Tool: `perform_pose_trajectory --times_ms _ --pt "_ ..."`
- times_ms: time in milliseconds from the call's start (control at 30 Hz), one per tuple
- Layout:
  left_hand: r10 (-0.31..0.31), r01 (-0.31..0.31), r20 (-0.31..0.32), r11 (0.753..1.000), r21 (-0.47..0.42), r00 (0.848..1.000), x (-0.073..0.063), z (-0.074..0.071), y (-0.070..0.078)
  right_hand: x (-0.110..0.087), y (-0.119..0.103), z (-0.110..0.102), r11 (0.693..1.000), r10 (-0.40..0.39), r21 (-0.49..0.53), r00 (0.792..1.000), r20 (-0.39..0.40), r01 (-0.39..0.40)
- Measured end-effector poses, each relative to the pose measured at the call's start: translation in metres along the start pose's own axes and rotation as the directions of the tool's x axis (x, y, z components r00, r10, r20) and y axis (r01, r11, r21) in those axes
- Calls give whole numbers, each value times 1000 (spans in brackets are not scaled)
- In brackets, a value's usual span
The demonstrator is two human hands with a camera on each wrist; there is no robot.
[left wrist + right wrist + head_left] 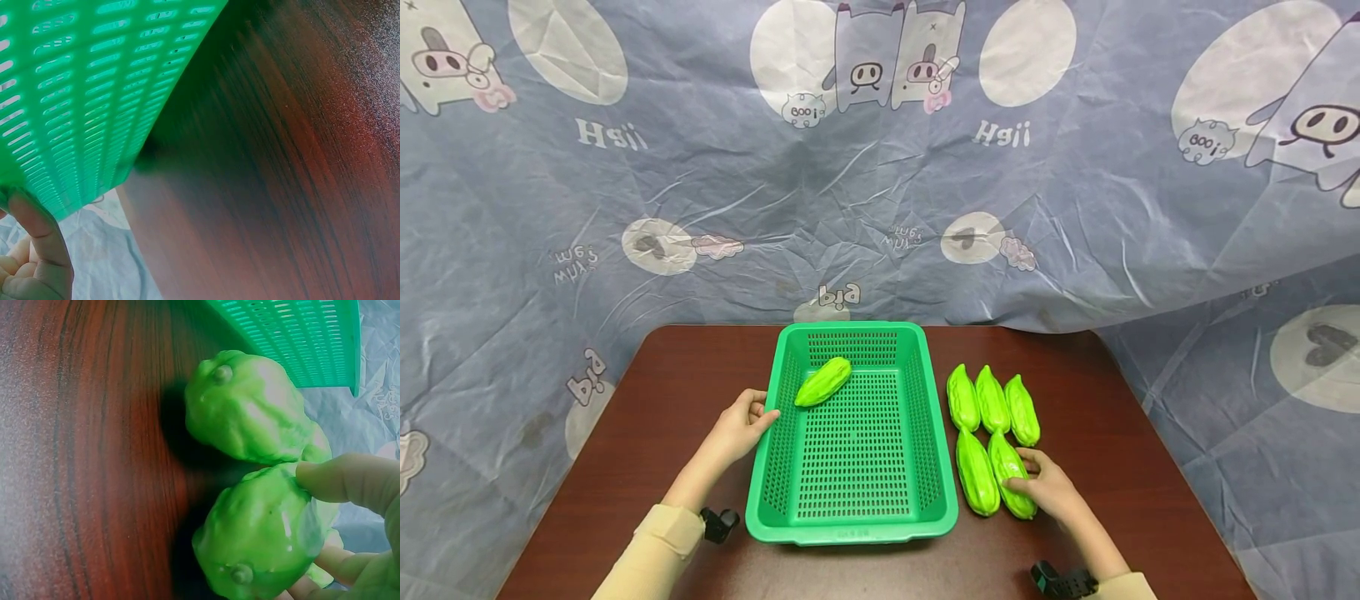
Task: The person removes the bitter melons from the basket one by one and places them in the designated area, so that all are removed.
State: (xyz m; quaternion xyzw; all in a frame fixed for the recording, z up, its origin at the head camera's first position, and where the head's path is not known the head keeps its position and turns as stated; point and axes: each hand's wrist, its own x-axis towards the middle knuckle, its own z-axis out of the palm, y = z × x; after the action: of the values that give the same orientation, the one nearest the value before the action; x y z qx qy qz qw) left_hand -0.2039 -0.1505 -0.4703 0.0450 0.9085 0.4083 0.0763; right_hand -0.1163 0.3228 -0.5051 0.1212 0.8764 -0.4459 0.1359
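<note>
A green plastic basket [850,533] with slotted walls stands mid-table. My left hand [741,427] grips its left rim, thumb over the edge; the left wrist view shows curled fingers [39,228] at the slotted wall. Inside, toward the far left, lies one light green bitter melon [824,382]. Right of the basket my right hand [1047,483] holds the near-right bitter melon [259,537] between thumb and fingers, with the thumb on its upper side. Another bitter melon [977,473] lies close along its left.
Three more bitter melons [992,402] form a row behind the near pair. All rest on a dark reddish-brown wooden table [655,392]. A grey-blue cartoon-printed cloth [850,183] hangs behind the table's far edge.
</note>
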Motion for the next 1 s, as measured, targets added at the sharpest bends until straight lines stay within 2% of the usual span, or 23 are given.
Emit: perform_pose_trajectory --times_ms 433,1000 --pt "-2 2 -2 1000 -9 1000 0 0 -1 -2 -4 -1 1000 -6 9 1000 -1 6" --pt "2 -2 0 1000 -2 1000 1 0 -1 -7 -18 -19 999 -34 -12 999 -19 34"
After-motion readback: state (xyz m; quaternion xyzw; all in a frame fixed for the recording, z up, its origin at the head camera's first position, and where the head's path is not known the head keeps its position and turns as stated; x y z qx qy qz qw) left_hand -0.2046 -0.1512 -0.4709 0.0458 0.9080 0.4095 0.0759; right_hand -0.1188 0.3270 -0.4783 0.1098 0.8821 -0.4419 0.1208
